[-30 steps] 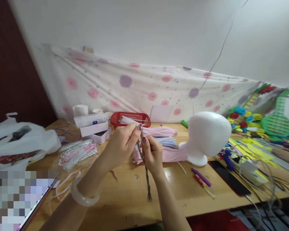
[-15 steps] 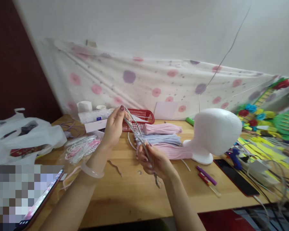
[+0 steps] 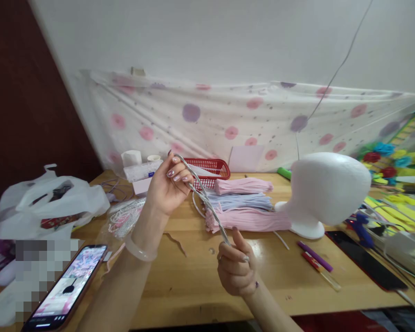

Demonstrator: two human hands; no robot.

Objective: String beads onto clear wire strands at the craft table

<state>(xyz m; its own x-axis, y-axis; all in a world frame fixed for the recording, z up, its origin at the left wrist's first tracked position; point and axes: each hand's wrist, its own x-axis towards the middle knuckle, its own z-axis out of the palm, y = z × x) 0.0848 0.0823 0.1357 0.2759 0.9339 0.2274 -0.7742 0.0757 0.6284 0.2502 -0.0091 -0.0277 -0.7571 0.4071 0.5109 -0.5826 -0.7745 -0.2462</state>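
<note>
A twisted bundle of silver wire (image 3: 209, 205) runs slantwise between my two hands, above the table. My left hand (image 3: 169, 184) pinches its upper end, where the strands bend into a loop. Lower and to the right, my right hand (image 3: 237, 267) is wrapped in a fist round the other end, which its fingers hide. Behind the wire lie pink bundles of soft strips (image 3: 252, 219) and a pale blue bundle (image 3: 238, 201). A red plastic basket (image 3: 223, 173) stands beyond my left hand.
At right stands a white foam head (image 3: 328, 189), with a purple pen (image 3: 314, 256) and a dark phone (image 3: 364, 263) before it. A lit phone (image 3: 67, 290), a white plastic bag (image 3: 86, 198) and a bag of beads (image 3: 126, 216) lie left. Cables and yellow pieces crowd the far right.
My right hand has slid down along the wire and turned into a fist, farther from my left hand. The strands now look more tightly twisted. The view has shifted slightly.
</note>
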